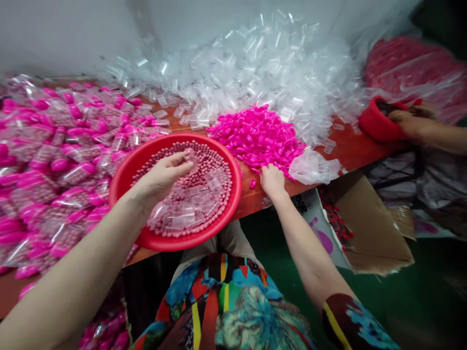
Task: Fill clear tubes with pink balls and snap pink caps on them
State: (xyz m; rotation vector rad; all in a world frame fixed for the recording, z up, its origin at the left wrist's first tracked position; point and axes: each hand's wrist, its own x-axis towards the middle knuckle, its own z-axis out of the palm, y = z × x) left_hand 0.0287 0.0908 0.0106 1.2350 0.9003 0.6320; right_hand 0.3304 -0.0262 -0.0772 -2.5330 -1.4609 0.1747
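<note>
The left hand (160,175) of the person is above the red basin (175,243), and its grip is together, with the thumb and the fingers pressed on 1 small clear case (190,155). What is inside this case is too blurred to tell. Under the hand, the basin contains many small pink beads (225,167), and several clear cases (182,221) lie on these beads in the near part.

The right hand (273,180) is at the near edge of a pile of bright pink caps (259,133), touching it. Its fingers are bent downward, and it cannot be told whether this grip is clamped on a cap. Just beside this hand, 1 loose pink cap (253,183) lies on the orange-red bench (250,199). On the other side of the hand there is a crumpled translucent bag (314,167).

To the left of the basin, a wide heap of filled cases (76,170) with pink ends covers the bench. Behind the caps, a big heap of clear cases (255,58) rises against the pale wall (73,29). At the far right, a hand of a co-worker (406,121) reaches into a red bowl (375,124). Below the bench stands a cardboard box (372,223) with red pieces inside.
</note>
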